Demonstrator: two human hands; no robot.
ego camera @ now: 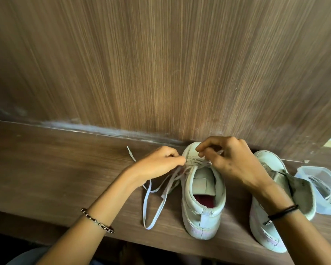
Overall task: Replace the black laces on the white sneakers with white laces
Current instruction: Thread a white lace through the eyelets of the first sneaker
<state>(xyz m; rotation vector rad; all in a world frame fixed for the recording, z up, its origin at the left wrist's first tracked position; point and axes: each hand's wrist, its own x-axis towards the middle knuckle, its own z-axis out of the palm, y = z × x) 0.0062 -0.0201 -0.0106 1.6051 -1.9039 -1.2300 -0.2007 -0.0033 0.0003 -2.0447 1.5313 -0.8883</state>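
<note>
White lace (171, 181) in left grip (159, 163), atop sneaker (203, 213)

left hand (159, 163), right hand (232, 163) on lace (145, 205)

Pretty much everything here is brown and white. The tall brown wood-grain back panel (161, 64) has fine vertical streaks running from tan to darker brown. The dark brown wood-grain worktop (55, 169) has a chalky whitish smear (88, 128) along the joint where the two meet.

The white leather sneaker in the middle (203, 217) has a deep red insole (203, 200) and a faint pink-lilac tint on its heel sole (201, 231). The white flat shoelace (147, 203) matches it. The second white sneaker on the right (268, 159) has a dingy grey tongue (298, 190).

The clear plastic tub (325, 180) looks slightly bluish, with white laces inside. On the left wrist is a black-and-silver beaded bracelet (97, 220), and on the right a plain black band (283, 212).
</note>
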